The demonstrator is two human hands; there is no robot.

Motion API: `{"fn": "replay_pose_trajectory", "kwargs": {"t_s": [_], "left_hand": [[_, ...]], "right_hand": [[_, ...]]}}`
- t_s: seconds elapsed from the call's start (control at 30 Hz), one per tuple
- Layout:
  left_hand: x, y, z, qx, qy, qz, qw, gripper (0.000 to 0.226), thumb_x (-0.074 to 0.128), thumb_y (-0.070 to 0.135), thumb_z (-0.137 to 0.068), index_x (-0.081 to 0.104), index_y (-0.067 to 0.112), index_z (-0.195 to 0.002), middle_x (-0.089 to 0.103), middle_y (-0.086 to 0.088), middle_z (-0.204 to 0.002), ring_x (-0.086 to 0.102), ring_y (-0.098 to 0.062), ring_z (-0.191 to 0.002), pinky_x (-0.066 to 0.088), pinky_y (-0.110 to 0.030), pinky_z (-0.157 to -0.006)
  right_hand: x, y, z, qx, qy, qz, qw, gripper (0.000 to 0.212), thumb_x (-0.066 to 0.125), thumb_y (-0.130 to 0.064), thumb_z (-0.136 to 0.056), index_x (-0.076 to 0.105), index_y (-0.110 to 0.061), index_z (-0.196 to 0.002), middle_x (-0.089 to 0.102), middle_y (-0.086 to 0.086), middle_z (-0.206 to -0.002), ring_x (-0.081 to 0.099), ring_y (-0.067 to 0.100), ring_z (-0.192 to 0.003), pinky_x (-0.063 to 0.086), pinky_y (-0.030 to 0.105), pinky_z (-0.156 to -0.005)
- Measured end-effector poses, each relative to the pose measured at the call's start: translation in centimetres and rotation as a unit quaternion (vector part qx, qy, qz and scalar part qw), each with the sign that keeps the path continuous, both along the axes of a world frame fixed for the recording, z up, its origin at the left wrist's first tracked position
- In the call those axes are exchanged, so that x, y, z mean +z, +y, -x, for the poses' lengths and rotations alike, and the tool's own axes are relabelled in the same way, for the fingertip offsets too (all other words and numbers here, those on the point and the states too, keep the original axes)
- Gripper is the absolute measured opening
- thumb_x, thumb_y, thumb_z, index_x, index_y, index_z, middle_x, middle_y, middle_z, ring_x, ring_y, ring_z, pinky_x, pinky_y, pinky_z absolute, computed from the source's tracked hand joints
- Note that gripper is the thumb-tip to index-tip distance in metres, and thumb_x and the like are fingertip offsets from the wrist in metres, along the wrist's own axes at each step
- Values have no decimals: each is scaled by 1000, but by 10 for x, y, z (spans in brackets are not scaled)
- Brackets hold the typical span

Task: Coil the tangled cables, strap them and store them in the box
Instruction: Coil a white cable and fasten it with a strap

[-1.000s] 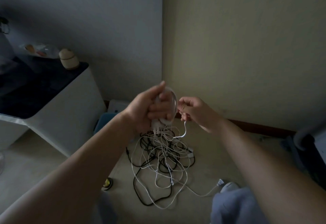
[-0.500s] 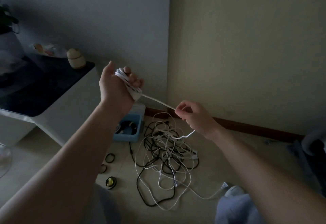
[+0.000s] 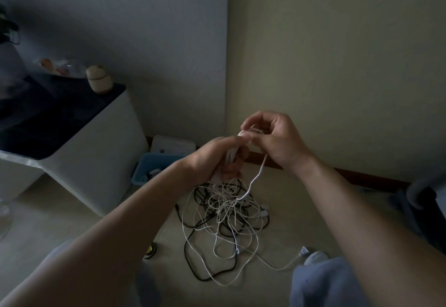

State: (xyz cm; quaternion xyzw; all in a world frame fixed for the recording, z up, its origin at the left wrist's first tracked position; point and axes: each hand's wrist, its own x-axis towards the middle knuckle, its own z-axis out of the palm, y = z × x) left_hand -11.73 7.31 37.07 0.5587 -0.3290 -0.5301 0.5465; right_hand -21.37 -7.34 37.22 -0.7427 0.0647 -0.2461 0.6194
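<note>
My left hand (image 3: pixel 212 159) grips a partly wound coil of white cable (image 3: pixel 232 154), held upright in front of me. Right beside it, my right hand (image 3: pixel 275 137) pinches the same white cable at the top of the coil. From there a loose strand (image 3: pixel 255 178) hangs down into a tangled heap of white and black cables (image 3: pixel 224 212) on the floor. The blue box (image 3: pixel 154 164) stands on the floor to the left, partly hidden behind my left forearm.
A white cabinet with a dark top (image 3: pixel 72 142) stands at the left. A white lid (image 3: pixel 172 145) leans against the wall behind the box. A small yellow-black roll (image 3: pixel 150 250) lies on the floor near my knee. A dark chair base (image 3: pixel 415 200) sits at the right.
My left hand came back down from the upper left to the centre with the coil. My right hand rose to meet it, laying the cable over the coil's top.
</note>
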Motion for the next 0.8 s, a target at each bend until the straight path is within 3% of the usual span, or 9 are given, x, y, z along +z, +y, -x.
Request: {"fn": "replay_pose_trajectory", "kwargs": {"t_s": [0.13,0.27,0.4,0.5,0.63,0.7,0.8], "left_hand": [[8,3,-3,-45,40,-1,998,44,45,48,-98,49,17,-66,27,6,-42,23,-9,-33,42,-31,-60],[21,8,-6,-127,221,72,964,44,36,39,-99,51,20,-62,19,10,-41,16,-9,-32,50,-24,-59],[36,13,-15,-109,336,174,919,39,41,35,-96,52,18,-62,19,11,-44,14,-6,-33,50,-23,-62],[46,17,-29,-26,369,250,895,40,40,34,-98,50,17,-64,22,9,-44,17,-7,-34,51,-23,-67],[47,21,-52,192,294,288,891,42,39,40,-101,53,18,-67,36,7,-48,36,-8,-42,51,-24,-73],[41,21,-61,274,257,271,886,43,40,41,-101,53,17,-69,42,3,-54,43,-12,-49,50,-27,-74],[28,17,-67,338,226,257,877,45,43,45,-98,55,15,-68,50,-3,-62,54,-19,-59,48,-32,-73]], "right_hand": [[-5,-6,1,-18,30,-5,999,21,88,-31,-72,68,-26,-73,53,-3,-62,42,8,-54,38,22,-51],[-20,-8,2,49,66,-129,988,25,77,-43,-76,63,-23,-68,45,-6,-57,39,9,-51,44,26,-60],[-32,-11,3,47,115,-127,984,35,65,-45,-87,56,-16,-71,42,-5,-55,40,11,-53,47,29,-66],[-41,-11,4,48,178,-78,980,42,56,-49,-91,54,-13,-70,43,-6,-52,43,12,-52,47,30,-69],[-48,-14,4,49,269,-24,962,43,48,-43,-103,54,-15,-71,41,-8,-51,41,11,-48,51,35,-70],[-46,-14,3,60,275,-31,959,41,49,-42,-104,54,-17,-71,37,-10,-51,33,9,-45,50,31,-58],[-37,-10,0,86,252,-75,961,37,53,-36,-101,62,-21,-69,34,-8,-52,25,9,-43,28,21,-41]]}}
